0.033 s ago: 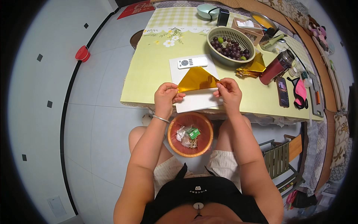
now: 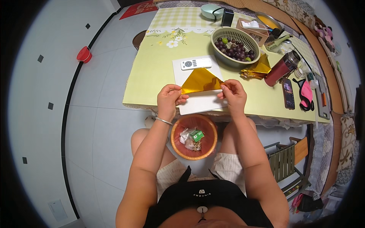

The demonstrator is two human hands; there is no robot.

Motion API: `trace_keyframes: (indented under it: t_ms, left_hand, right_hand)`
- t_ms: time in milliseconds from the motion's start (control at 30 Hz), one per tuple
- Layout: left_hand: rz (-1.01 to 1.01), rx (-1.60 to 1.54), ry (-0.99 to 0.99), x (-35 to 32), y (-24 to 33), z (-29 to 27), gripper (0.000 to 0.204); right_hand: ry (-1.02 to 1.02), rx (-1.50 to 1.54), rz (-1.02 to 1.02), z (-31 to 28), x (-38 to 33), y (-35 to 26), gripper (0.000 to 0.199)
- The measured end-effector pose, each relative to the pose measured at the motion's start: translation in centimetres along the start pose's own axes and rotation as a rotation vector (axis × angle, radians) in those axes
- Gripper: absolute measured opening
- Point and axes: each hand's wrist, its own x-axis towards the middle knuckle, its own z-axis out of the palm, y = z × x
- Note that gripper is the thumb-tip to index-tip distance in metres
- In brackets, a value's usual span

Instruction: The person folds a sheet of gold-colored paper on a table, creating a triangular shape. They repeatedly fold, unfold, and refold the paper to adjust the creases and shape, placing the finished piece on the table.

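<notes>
Gold paper triangle near table's front edge | left hand pinches left corner | right hand pinches right corner

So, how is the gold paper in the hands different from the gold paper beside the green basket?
The folded gold triangle is flat and smooth, pinched at its lower corners by the left hand and right hand. The crumpled gold pile lies loose and untouched on the table. Both are shiny gold.
</notes>
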Motion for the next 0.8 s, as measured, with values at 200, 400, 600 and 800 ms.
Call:
trace_keyframes:
  t_ms: [200, 400, 600, 800]
  left_hand:
    - [-0.016, -0.082, 0.005, 0.1, 0.0, -0.4, 0.008]
    - [0.018, -0.033, -0.015, 0.5, 0.0, -1.4, 0.012]
    - [0.027, 0.153, -0.016, 0.1, 1.6, -0.7, 0.014]
    - [-0.037, 0.257, -0.013, 0.3, 1.7, -1.2, 0.008]
  right_hand:
    - [-0.091, -0.067, -0.004, -0.7, 0.0, 0.4, 0.015]
    - [-0.11, 0.041, 0.118, -0.7, -0.2, -0.4, 0.017]
    - [-0.207, -0.029, 0.263, -2.2, 0.6, -0.2, 0.018]
    - [-0.288, -0.109, 0.429, -2.4, 0.7, -0.2, 0.011]
